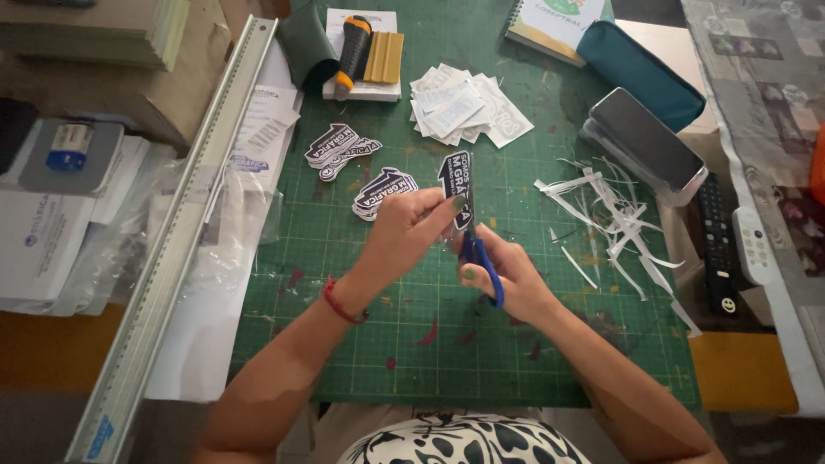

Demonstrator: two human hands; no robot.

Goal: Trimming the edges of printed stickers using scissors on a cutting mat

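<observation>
The left hand (411,230) pinches a black sticker (456,187) above the mat's (550,344) middle while the right hand (507,273), closed on blue scissors (483,262), trims its edge. Judged mid-cut; next, turning the sticker steadily.

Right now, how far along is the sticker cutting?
Done: two piles of cut black stickers and paper trimmings lie on the green mat. In hand: left hand holds one sticker; right hand works blue scissors. Left: apparently the white pile.
</observation>
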